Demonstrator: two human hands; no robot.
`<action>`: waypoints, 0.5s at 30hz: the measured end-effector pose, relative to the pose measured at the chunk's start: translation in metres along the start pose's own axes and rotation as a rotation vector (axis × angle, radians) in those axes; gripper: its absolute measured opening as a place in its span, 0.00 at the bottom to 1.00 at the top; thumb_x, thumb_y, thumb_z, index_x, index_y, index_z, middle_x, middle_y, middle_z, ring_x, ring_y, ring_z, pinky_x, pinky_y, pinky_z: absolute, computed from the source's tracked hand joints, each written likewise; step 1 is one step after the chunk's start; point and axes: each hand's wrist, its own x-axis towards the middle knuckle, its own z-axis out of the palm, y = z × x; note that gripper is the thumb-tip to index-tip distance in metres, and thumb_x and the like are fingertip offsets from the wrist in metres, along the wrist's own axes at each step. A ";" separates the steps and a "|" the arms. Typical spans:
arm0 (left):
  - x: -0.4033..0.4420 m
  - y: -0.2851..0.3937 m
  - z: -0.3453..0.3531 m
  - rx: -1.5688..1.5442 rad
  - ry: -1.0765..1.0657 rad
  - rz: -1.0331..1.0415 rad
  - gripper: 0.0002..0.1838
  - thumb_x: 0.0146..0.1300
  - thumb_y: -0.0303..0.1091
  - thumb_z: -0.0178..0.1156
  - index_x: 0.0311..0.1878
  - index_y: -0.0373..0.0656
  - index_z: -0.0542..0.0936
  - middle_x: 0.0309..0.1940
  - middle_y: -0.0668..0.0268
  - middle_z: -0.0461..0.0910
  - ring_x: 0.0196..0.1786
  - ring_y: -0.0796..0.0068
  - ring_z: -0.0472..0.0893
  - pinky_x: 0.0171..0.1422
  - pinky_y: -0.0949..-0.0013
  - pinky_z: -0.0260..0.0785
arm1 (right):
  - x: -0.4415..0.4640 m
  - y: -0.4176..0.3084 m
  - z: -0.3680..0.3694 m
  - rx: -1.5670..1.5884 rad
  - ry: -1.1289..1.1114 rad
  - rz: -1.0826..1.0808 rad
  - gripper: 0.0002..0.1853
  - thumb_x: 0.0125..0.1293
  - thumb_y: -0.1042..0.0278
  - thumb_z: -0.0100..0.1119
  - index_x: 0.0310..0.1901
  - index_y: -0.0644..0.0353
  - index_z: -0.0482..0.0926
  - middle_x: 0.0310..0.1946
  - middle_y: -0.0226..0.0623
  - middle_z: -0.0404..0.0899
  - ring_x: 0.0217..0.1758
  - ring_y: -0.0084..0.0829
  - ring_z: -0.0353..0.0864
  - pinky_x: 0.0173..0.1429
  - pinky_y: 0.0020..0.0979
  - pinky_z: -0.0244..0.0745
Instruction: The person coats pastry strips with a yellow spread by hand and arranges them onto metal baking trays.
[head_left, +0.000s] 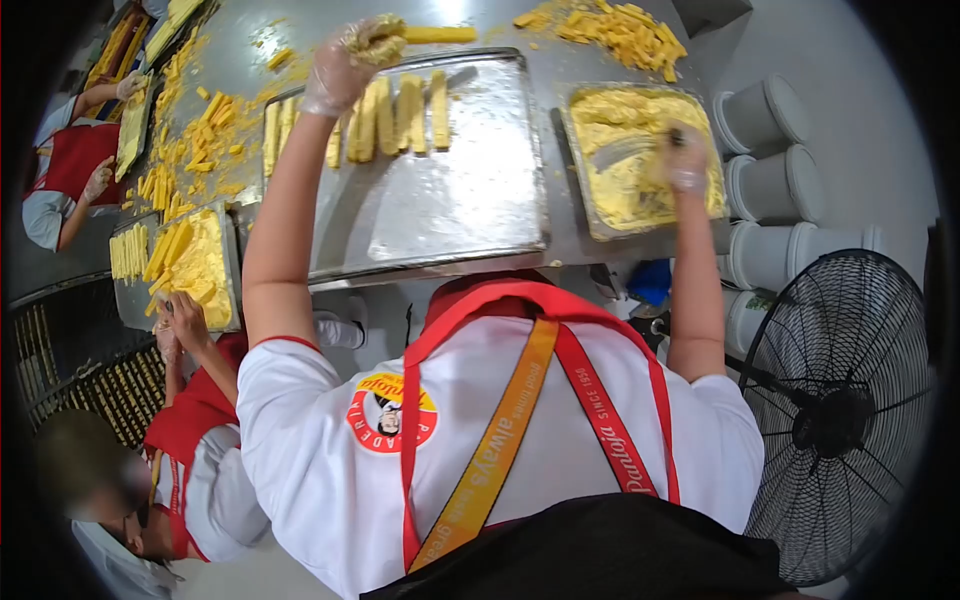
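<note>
My left hand (362,60), in a clear glove smeared with yellow paste, is raised over the far edge of a metal baking tray (455,215). Its fingers are curled, and a yellow bread stick (440,34) projects from them to the right. Several bread sticks (410,112) lie side by side on the tray's far left part. To the right, my gloved right hand (686,160) is closed round a dark-handled tool (677,137) over a tray of yellow spread (640,195). Motion blurs this hand, and the tool's working end cannot be made out.
Broken yellow pieces (625,35) are heaped at the far right of the steel table. White buckets (765,115) and a black fan (830,420) stand to my right. At left, one co-worker (200,470) handles sticks by another spread tray (205,255); a second (80,165) works farther off.
</note>
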 end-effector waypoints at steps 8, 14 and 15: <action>-0.022 0.218 0.151 -0.230 0.011 -0.181 0.16 0.54 0.33 0.66 0.46 0.40 0.79 0.35 0.56 0.82 0.37 0.61 0.81 0.42 0.65 0.73 | 0.043 0.064 -0.025 0.393 -0.326 0.500 0.17 0.55 0.61 0.65 0.42 0.64 0.79 0.38 0.43 0.82 0.40 0.35 0.81 0.46 0.33 0.74; -0.025 0.270 0.225 -0.136 0.066 -0.222 0.18 0.51 0.31 0.66 0.46 0.40 0.77 0.36 0.52 0.80 0.39 0.51 0.79 0.43 0.60 0.72 | 0.025 0.108 -0.069 0.466 -0.707 -0.016 0.10 0.55 0.69 0.65 0.37 0.64 0.79 0.27 0.31 0.81 0.27 0.22 0.76 0.34 0.29 0.73; -0.024 0.273 0.233 -0.134 0.048 -0.235 0.18 0.51 0.31 0.66 0.46 0.40 0.77 0.36 0.52 0.80 0.39 0.51 0.79 0.43 0.59 0.72 | 0.029 0.119 -0.072 0.491 -0.833 0.071 0.10 0.55 0.69 0.65 0.37 0.64 0.79 0.27 0.31 0.80 0.27 0.22 0.76 0.34 0.29 0.73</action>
